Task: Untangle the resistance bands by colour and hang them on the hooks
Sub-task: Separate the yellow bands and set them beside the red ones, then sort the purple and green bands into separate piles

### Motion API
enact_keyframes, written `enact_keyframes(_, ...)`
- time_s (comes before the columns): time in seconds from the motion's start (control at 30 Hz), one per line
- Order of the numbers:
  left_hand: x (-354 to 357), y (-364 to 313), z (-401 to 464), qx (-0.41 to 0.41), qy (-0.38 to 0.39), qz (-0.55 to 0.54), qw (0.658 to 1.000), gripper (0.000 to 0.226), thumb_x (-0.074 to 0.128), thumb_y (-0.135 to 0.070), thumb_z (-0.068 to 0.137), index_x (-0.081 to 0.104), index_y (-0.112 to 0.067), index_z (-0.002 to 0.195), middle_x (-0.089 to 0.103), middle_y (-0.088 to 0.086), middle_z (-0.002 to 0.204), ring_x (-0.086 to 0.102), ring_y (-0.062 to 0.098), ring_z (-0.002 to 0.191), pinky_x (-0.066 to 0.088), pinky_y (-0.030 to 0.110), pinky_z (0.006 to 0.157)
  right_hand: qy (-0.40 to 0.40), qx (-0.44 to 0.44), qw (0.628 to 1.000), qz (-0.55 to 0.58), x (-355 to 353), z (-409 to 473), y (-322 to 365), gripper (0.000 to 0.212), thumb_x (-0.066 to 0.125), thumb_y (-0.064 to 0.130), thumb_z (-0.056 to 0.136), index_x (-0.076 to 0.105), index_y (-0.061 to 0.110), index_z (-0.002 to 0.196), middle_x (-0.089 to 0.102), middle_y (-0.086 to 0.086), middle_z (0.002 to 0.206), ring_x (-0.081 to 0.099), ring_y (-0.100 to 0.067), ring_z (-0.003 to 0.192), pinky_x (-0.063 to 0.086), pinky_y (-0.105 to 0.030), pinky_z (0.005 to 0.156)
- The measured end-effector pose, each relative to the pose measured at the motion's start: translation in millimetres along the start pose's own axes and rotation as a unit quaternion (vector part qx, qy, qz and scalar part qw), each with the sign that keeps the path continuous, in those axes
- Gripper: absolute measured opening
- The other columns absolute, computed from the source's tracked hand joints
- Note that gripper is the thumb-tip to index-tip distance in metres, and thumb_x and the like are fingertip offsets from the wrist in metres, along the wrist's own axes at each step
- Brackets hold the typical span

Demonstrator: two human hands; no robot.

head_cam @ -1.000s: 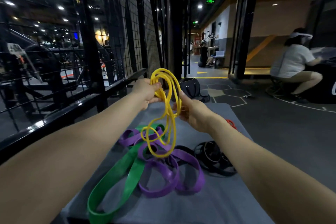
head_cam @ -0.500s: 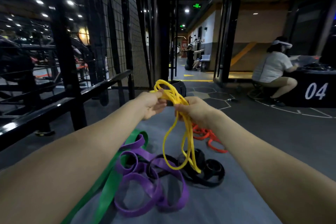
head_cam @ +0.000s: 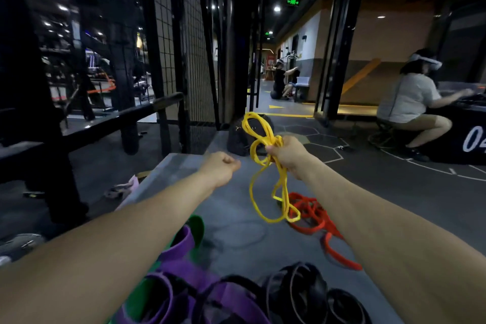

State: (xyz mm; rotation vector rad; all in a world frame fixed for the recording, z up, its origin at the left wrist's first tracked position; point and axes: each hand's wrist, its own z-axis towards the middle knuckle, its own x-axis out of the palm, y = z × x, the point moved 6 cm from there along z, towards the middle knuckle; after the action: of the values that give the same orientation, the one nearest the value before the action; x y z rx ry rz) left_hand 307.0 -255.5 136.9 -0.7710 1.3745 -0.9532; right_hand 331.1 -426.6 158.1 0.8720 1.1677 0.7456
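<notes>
Dangling from the right hand (head_cam: 288,153), the yellow band (head_cam: 265,166) hangs beside the curled left hand (head_cam: 222,166).

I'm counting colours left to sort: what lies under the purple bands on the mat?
A green band shows beneath the purple bands; the left forearm covers the rest.

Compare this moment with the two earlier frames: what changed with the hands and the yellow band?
The left hand let go of the yellow band and drew back, curled and empty. The right hand still grips the bunched loops. The red bands still lie on the mat.
</notes>
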Motion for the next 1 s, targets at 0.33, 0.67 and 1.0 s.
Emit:
enact_keyframes(0.33, 34.9, 81.3, 122.9, 0.007, -0.018, 0.089, 0.996, 0.01, 0.058, -0.024, 0.09, 0.055, -0.015, 0.092, 0.057, 0.008, 0.096, 0.05, 0.02, 0.088, 0.04, 0.028, 0.079, -0.074, -0.064, 0.992, -0.083, 60.8, 116.1, -74.0, 0.025, 0.06, 0.023, 0.089, 0.054, 0.002, 0.101, 0.054, -0.01, 0.086, 0.052, -0.025, 0.082, 0.036, -0.031, 0.067)
enact_keyframes(0.67, 26.0, 135.2, 123.8, -0.03, -0.017, 0.17, 0.985, 0.023, 0.059, -0.022, 0.089, 0.059, -0.009, 0.107, 0.059, 0.009, 0.107, 0.055, 0.025, 0.101, 0.043, 0.029, 0.086, -0.025, 0.097, 0.965, -0.24, 100.7, 103.0, -181.1, 0.034, 0.059, 0.027, 0.087, 0.057, 0.001, 0.109, 0.063, -0.02, 0.113, 0.058, -0.037, 0.108, 0.046, -0.038, 0.081)
enact_keyframes(1.0, -10.6, 105.3, 46.2, 0.01, -0.018, 0.202, 0.979, 0.011, 0.059, -0.017, 0.088, 0.061, -0.013, 0.097, 0.065, 0.008, 0.107, 0.059, 0.024, 0.099, 0.046, 0.03, 0.084, -0.006, 0.092, 0.961, -0.261, 75.2, 24.1, -121.8, 0.033, 0.059, 0.032, 0.088, 0.058, 0.001, 0.102, 0.061, -0.022, 0.116, 0.057, -0.035, 0.108, 0.041, -0.034, 0.077)
